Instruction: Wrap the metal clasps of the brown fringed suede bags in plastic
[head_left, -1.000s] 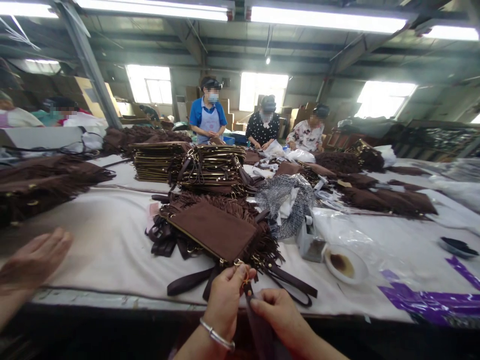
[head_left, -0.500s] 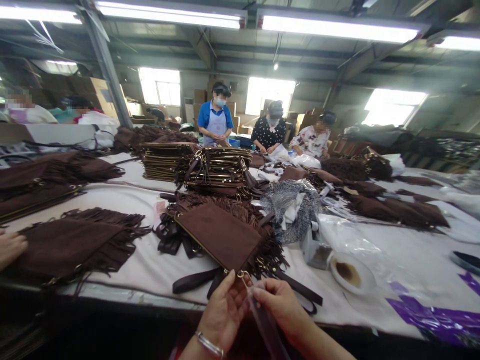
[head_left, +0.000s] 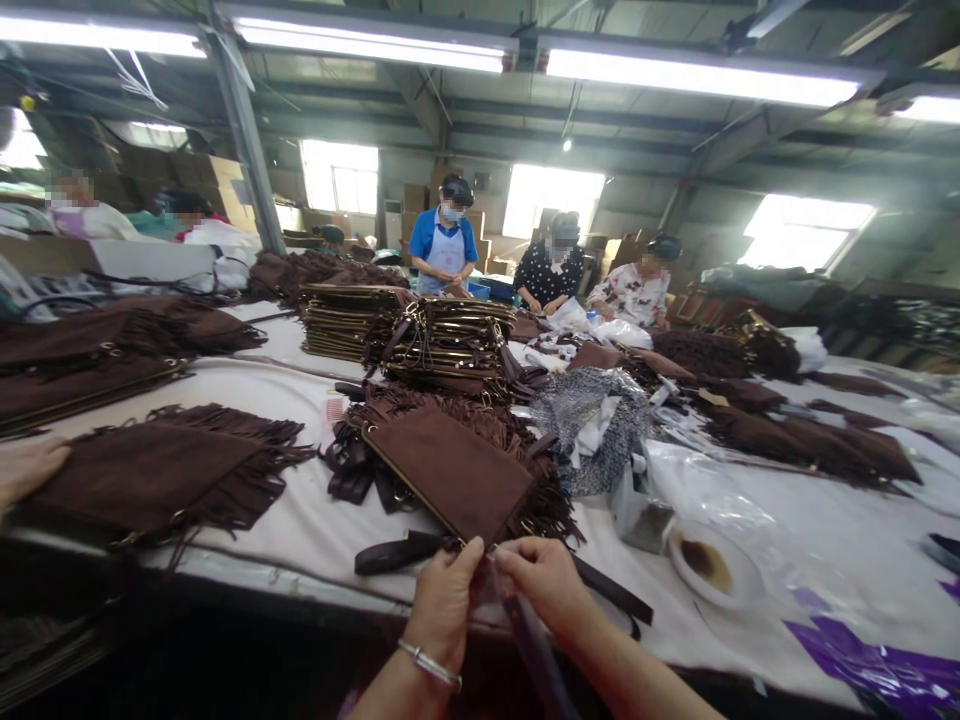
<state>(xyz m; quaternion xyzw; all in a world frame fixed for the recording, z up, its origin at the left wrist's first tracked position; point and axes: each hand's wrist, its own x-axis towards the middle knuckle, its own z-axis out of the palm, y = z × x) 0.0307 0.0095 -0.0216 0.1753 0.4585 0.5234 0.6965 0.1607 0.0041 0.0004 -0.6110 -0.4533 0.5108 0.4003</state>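
A dark brown fringed pouch (head_left: 454,470) with a gold zipper lies tilted on a fringed heap, its near corner toward me. At that corner my left hand (head_left: 444,595), with a silver bangle at the wrist, is closed with the thumb on top. My right hand (head_left: 546,588) pinches the upper end of a dark strap (head_left: 538,650) in clear plastic, which hangs down past the table edge. The two hands almost meet. My fingers hide the metal fittings between them. A loose brown strap (head_left: 397,552) lies left of my left hand.
Stacked zippered pouches (head_left: 450,345) stand behind. Another person's hand (head_left: 34,470) touches a fringed pouch (head_left: 165,465) at left. A white dish (head_left: 742,590) with brown stain, a speckled bag (head_left: 589,430) and purple plastic (head_left: 870,660) lie right. Several people work across the table.
My hands have drawn together at the pouch's corner, and the ring and hook that showed between them are now covered. The whole view has shifted slightly.
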